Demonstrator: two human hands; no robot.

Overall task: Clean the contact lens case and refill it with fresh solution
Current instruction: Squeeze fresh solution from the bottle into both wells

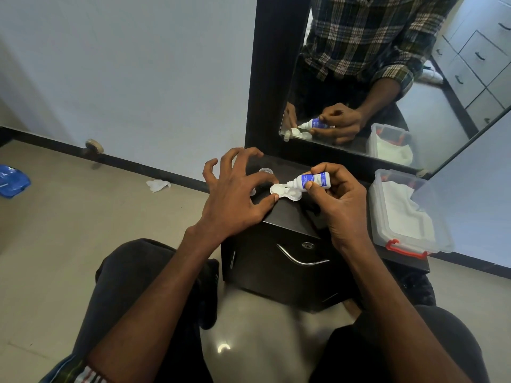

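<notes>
A white contact lens case (284, 192) lies open on top of a small black cabinet (287, 217). My right hand (340, 200) is shut on a small solution bottle (311, 181) with a blue label, tipped sideways so its white nozzle points into the case's left well. My left hand (235, 194) hovers just left of the case with fingers spread; thumb and forefinger tips touch the case's left edge. A clear cap (265, 170) lies behind my left hand; another is partly hidden under it.
A clear plastic box (406, 214) with a red latch and white tissue inside stands at the right on the cabinet. A black-framed mirror (276, 78) leans behind. A crumpled tissue (158, 185) and a blue bag (12, 181) lie on the floor left.
</notes>
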